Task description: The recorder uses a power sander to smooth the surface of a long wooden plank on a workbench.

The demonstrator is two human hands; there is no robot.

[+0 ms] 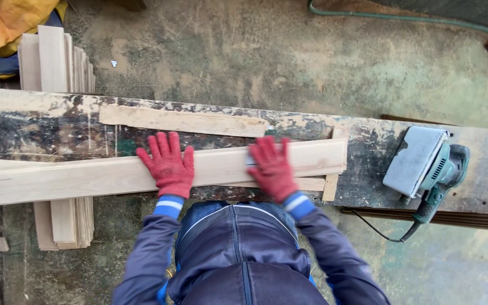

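Note:
A long pale wooden board (86,176) lies lengthwise on a worn, stained workbench (40,130). My left hand (168,164), in a red glove, rests flat on the board with fingers spread. My right hand (272,168), also in a red glove, presses down on the board further right, with something small and grey-blue under its fingers that I cannot identify. A second board (306,184) shows beneath the top one at its right end.
A green electric sander (427,166) lies on its side at the bench's right, its cord hanging off the near edge. A thin wood strip (182,121) lies behind the board. Stacked planks (57,62) stand on the ground under the bench; a green hose (402,17) runs at the far right.

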